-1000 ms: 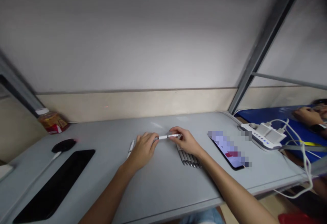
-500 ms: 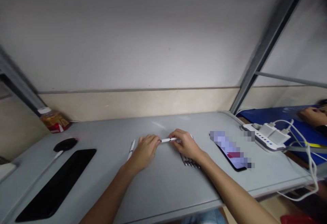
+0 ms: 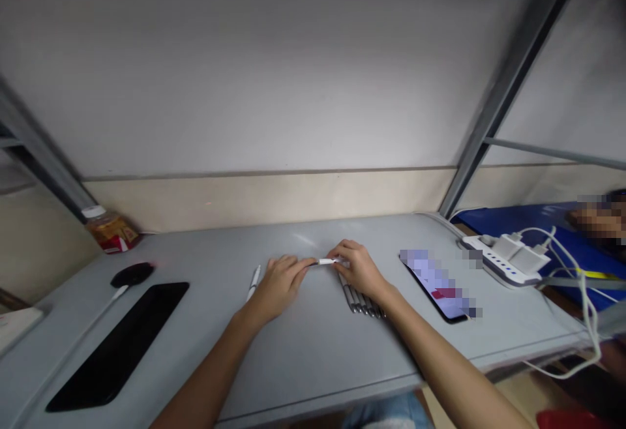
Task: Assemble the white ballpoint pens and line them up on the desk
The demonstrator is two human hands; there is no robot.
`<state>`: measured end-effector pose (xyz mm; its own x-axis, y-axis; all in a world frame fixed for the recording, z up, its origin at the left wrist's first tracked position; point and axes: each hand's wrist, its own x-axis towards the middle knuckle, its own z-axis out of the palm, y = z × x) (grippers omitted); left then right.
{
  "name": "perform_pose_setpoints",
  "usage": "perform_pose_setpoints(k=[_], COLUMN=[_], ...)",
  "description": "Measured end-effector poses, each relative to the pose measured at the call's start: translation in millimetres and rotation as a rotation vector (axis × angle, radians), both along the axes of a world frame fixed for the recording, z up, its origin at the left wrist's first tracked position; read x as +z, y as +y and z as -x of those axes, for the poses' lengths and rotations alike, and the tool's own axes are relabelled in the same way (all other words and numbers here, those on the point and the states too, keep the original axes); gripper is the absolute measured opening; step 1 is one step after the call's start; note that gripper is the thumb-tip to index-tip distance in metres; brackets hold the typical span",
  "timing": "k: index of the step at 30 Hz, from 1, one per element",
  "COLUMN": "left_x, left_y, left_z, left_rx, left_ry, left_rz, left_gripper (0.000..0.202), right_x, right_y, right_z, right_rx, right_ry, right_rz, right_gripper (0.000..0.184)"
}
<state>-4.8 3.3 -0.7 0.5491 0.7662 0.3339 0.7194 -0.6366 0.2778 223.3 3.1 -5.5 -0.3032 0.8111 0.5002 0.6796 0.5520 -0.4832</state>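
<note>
My left hand (image 3: 280, 280) and my right hand (image 3: 357, 266) hold the two ends of a thin white pen (image 3: 325, 261) just above the grey table (image 3: 303, 351). Only a short stretch of the pen shows between my fingertips. Under my right hand lies a row of several grey pens (image 3: 360, 300), side by side. One more white pen (image 3: 253, 282) lies on the table just left of my left hand.
A phone (image 3: 437, 285) with a lit screen lies right of the pens. A white power strip (image 3: 506, 259) with chargers and cables sits at the right edge. A black tablet (image 3: 120, 344), a black mouse (image 3: 131, 274) and a bottle (image 3: 110, 230) are at the left.
My hands have drawn closer together along the pen, so less of it shows between them. The view shifted slightly.
</note>
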Motion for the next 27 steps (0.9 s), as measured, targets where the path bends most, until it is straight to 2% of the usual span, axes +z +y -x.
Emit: perform_pose_setpoints(k=[5,10,27], left_x=[-1.6,-3.4,-3.7], left_y=[6,8,1], left_z=[4,5,-2], left_rx=[0.060,0.095,0.025], left_ry=[-0.044,-0.053,-0.052], left_rz=[0.014,0.003,0.048], left_gripper=[0.031,0.031,0.029], right_x=[-2.0,-5.2,-2.3], right_y=[6,9,-3], right_z=[-9,-13,1], right_rx=[-0.101,-0.129,0.045], right_ry=[-0.022,-0.029,-0.108], right_rz=[-0.036,-0.069,-0.117], right_gripper=[0.021,0.021,0.030])
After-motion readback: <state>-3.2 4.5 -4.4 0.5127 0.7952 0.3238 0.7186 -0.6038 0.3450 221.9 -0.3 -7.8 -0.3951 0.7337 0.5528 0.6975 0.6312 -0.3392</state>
